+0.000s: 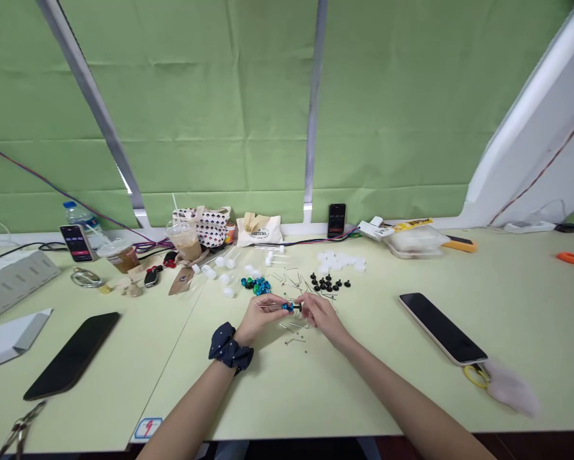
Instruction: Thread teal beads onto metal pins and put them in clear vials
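Both my hands meet at the middle of the pale green table (pixel 277 390). My left hand (pixel 263 313), with a dark blue scrunchie (pixel 229 348) on its wrist, pinches a thin metal pin that carries a small blue bead (pixel 287 307). My right hand (pixel 318 313) is closed on the other end of the same piece, next to the bead. Loose metal pins (pixel 296 332) lie under and around the hands. Just beyond are a cluster of blue and green beads (pixel 255 284), several black caps (pixel 328 282) and white caps (pixel 339 260).
A phone (pixel 443 327) lies at the right, another dark phone (pixel 73 353) at the left. Along the back stand drinks cups (pixel 184 239), a water bottle (pixel 83 220), pouches (pixel 258 230), two upright phones (pixel 336 220) and cables. Pliers (pixel 18 431) lie at the front left.
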{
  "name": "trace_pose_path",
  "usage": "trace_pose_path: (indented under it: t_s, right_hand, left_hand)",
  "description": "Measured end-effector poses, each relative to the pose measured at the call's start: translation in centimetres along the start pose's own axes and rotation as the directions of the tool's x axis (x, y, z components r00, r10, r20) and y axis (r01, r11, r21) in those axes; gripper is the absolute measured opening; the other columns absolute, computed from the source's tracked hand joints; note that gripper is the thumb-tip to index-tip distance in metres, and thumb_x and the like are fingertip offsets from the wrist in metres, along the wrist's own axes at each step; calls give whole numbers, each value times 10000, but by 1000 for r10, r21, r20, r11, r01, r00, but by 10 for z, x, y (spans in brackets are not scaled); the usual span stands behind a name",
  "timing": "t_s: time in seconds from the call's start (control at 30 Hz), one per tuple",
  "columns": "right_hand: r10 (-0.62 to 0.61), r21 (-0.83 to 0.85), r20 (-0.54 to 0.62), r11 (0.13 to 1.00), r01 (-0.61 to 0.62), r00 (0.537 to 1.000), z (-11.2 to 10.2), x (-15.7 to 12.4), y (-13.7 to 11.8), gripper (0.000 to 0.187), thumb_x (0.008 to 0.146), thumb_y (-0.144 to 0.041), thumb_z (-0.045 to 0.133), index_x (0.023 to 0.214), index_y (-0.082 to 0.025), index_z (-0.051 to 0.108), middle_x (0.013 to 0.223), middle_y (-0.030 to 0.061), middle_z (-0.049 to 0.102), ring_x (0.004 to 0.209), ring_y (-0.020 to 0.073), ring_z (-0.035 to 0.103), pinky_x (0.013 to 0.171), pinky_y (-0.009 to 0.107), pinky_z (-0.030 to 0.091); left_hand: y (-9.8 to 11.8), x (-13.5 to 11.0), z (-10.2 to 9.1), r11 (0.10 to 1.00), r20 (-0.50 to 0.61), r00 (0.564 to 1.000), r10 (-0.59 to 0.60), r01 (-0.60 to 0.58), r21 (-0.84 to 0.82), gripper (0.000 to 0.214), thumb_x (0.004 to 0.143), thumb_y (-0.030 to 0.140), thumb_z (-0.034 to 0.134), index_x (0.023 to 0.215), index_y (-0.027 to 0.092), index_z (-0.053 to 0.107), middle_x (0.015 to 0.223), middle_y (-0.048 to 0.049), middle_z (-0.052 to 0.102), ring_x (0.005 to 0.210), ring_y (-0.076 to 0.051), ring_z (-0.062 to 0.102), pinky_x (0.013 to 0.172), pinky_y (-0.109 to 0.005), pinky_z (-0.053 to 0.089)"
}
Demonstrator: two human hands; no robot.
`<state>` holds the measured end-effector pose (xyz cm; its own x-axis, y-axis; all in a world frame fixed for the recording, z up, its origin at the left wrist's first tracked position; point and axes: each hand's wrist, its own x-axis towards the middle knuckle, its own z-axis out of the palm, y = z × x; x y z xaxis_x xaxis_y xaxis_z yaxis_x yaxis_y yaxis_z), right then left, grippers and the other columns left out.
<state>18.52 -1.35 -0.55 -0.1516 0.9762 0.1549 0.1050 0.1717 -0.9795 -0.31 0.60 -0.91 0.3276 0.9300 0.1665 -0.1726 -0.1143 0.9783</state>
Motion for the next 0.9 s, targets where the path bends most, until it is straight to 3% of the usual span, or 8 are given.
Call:
trace_pose_path:
  t_s: [0.07, 0.17, 0.33, 0.47, 0.67, 0.8, 0.83, 0.9]
  right_hand:
    - [-56, 36, 33, 998, 55, 998, -1, -1, -2, 384, 758, -503, 600, 974, -185, 594, 773, 25, 591, 560, 104, 509, 435, 202, 369]
    - [-100, 62, 106, 994, 94, 989, 0, -1, -1, 365, 712, -438, 671, 963, -184, 595, 899, 55, 598, 665, 124, 531, 453, 198, 399]
    - [-134, 30, 75, 991, 132, 988, 0, -2, 1, 298, 724, -413, 659, 913, -183, 634, 862, 52, 609, 655, 125, 506, 484, 219, 427]
    - [-150, -4, 65, 989, 150, 987, 1, -3, -2, 300, 724, -426, 656, 909, -191, 645, 868, 49, 616, 653, 126, 512, 515, 232, 435]
    - [-53, -91, 102, 994, 62, 993, 0, -3, 0, 396, 837, -518, 476, 773, -157, 628, 517, -1, 540, 486, 114, 481, 486, 236, 397]
    - [-93, -65, 47, 993, 96, 995, -1, -2, 0, 451, 753, -547, 582, 1022, -185, 567, 773, 33, 625, 633, 131, 554, 523, 228, 429]
    - [-106, -68, 41, 992, 109, 994, -1, -2, 0, 464, 717, -551, 620, 1001, -187, 568, 816, 39, 628, 656, 134, 560, 531, 227, 432]
    - [-74, -105, 45, 991, 78, 996, -2, -2, -1, 428, 745, -590, 559, 783, -165, 598, 678, 28, 611, 578, 124, 539, 529, 233, 424]
  left_hand:
    - [1, 0, 0, 1000, -10, 1000, 12, -12, 1, 273, 605, 219, 780, 834, 127, 663, 870, -81, 702, 838, -203, 664, 815, -328, 508]
    - [3, 0, 0, 1000, 15, 1000, 14, -14, -4, 261, 616, 211, 773, 841, 131, 666, 896, -80, 694, 862, -197, 652, 818, -315, 501]
    - [3, 1, 1, 999, 24, 1000, 19, -19, -29, 271, 631, 222, 765, 872, 147, 667, 931, -68, 673, 864, -182, 635, 786, -302, 502]
    - [0, 2, 0, 995, 24, 999, -32, 34, -96, 219, 670, 260, 739, 838, 139, 666, 821, -61, 688, 752, -178, 656, 718, -311, 510]
    - [-5, 3, -2, 987, 13, 996, -93, 94, -134, 228, 623, 261, 772, 778, 122, 678, 771, -79, 711, 711, -209, 678, 699, -330, 510]
    - [-5, 3, -2, 989, -15, 997, -73, 70, -129, 202, 625, 257, 770, 754, 125, 687, 775, -72, 712, 693, -183, 669, 702, -312, 508]
    - [-4, 3, -2, 991, -15, 998, -65, 63, -121, 194, 626, 254, 769, 746, 125, 688, 771, -69, 711, 687, -176, 665, 697, -305, 506]
    - [-4, 2, -2, 994, -19, 998, -57, 55, -99, 193, 613, 251, 777, 727, 125, 685, 761, -67, 710, 675, -169, 660, 681, -292, 502]
